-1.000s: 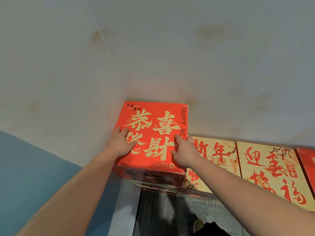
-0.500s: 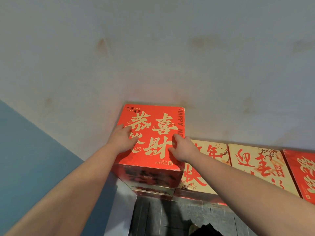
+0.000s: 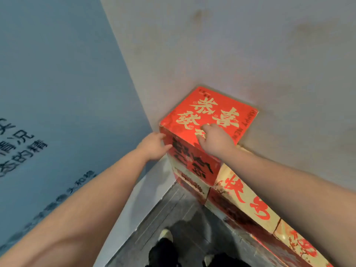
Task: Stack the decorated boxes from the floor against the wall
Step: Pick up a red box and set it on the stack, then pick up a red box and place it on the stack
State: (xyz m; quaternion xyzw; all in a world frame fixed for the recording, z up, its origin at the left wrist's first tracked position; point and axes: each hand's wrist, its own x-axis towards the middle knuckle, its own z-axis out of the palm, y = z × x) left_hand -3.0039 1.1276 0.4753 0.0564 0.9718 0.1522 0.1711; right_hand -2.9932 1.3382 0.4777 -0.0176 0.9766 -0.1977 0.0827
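A: Corner spot: grey wall (image 3: 250, 54) meets a blue printed panel (image 3: 48, 83), dark floor (image 3: 179, 205) below.

B: Task item?

A: Red box (image 3: 210, 114) tops the corner stack, back edge at the wall, beside a lower row of cream boxes (image 3: 244, 199).

B: Hands?

A: Right hand (image 3: 216, 140) flat on the lid, fingers loosely spread, gripping nothing. Left hand (image 3: 154, 146) open against the box's near left corner. Probably squaring it to the stack.

B: Done?

A: Looks seated; hands not off yet.
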